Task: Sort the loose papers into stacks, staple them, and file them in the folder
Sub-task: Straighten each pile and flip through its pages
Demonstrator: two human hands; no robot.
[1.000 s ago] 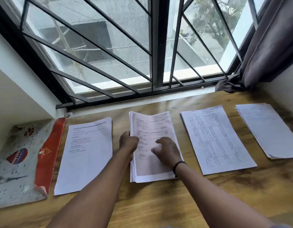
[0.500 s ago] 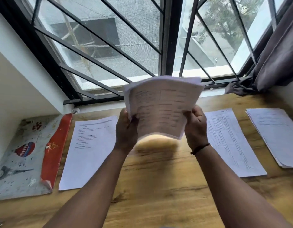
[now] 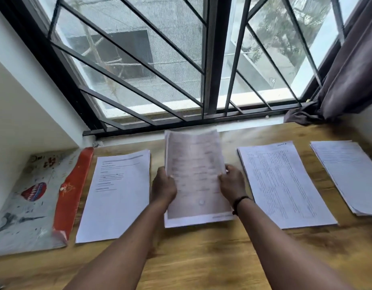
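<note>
Both hands' grip clamped on the middle paper stack (image 3: 196,178), left hand (image 3: 163,188) and right hand (image 3: 233,183) at its side edges.

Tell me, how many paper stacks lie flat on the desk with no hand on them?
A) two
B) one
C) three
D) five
C: three untouched stacks lie on the desk, left stack, table-printed stack and far-right stack, while both hands grip the middle stack.

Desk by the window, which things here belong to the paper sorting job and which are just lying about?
Job:
- held paper stack, gripped by left hand and right hand
- three paper stacks on the desk
- folder

Lying about:
- curtain
- window grille
</note>
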